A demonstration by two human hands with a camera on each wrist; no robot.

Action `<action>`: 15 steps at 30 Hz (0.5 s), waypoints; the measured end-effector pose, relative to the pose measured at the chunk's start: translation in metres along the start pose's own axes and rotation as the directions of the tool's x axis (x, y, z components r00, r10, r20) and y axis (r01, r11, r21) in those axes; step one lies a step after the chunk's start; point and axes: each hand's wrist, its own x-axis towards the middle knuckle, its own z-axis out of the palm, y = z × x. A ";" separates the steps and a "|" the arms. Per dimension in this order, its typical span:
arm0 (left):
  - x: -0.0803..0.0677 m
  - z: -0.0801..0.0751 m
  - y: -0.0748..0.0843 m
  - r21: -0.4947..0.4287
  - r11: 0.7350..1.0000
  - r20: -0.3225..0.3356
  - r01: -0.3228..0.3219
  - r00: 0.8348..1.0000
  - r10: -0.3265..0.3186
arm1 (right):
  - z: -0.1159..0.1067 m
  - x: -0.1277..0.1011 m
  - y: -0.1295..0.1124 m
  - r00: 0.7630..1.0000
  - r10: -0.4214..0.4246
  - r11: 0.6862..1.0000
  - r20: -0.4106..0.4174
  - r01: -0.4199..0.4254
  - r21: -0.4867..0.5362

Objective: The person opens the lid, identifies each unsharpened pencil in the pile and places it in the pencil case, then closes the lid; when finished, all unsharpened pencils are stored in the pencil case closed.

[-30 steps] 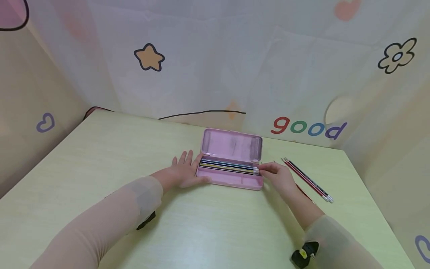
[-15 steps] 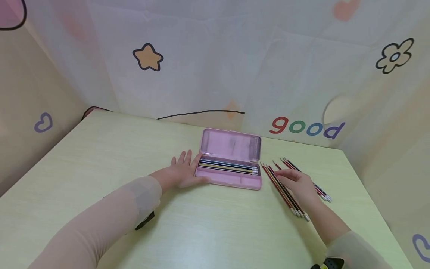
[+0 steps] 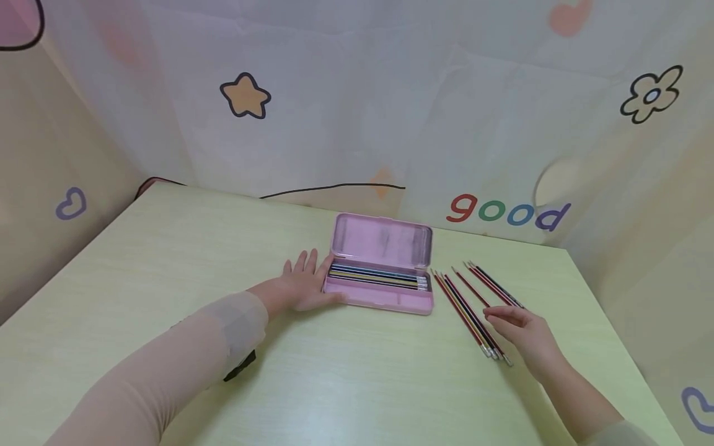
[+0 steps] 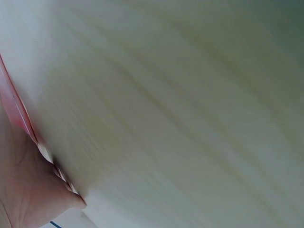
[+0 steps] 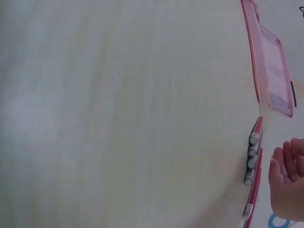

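Note:
A pink pencil case (image 3: 357,300) lies with its lid (image 3: 382,241) raised, several striped pencils (image 3: 376,277) side by side inside. My left hand (image 3: 304,290) is spread at the case's left end, index finger and thumb touching its edge. In the left wrist view, only part of the left hand (image 4: 33,185) shows beside the pink edge. My right hand (image 3: 527,337) hovers over the pencils on the table, fingers loosely bent. The right wrist view shows nothing in that hand (image 5: 287,190). Near its fingertips lies a single red pencil (image 3: 470,285), partly hidden beneath the hand.
Several red, yellow and black pencils (image 3: 465,313) lie grouped right of the case. Farther right are a few more red and black pencils (image 3: 493,285), their ends covered by the hand. A printed cloth (image 3: 334,111) stands behind the pale table (image 3: 251,235).
My right hand has let go of several pencils, previously at the case's right end, leaving them on the table. It has moved right and toward me. The left hand has stayed put.

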 end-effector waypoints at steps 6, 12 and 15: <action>0.004 0.001 0.000 -0.006 1.000 0.004 0.009 1.000 -0.009 | -0.007 -0.011 0.011 0.999 0.033 0.999 -0.021 -0.033 0.011; 0.010 0.006 -0.006 0.010 0.999 0.006 0.035 0.999 -0.035 | -0.009 -0.024 0.021 0.996 0.083 0.996 -0.032 -0.084 -0.027; 0.009 0.006 -0.004 0.003 1.000 0.004 0.014 1.000 -0.014 | -0.011 -0.033 0.027 0.994 0.099 0.991 -0.046 -0.103 -0.087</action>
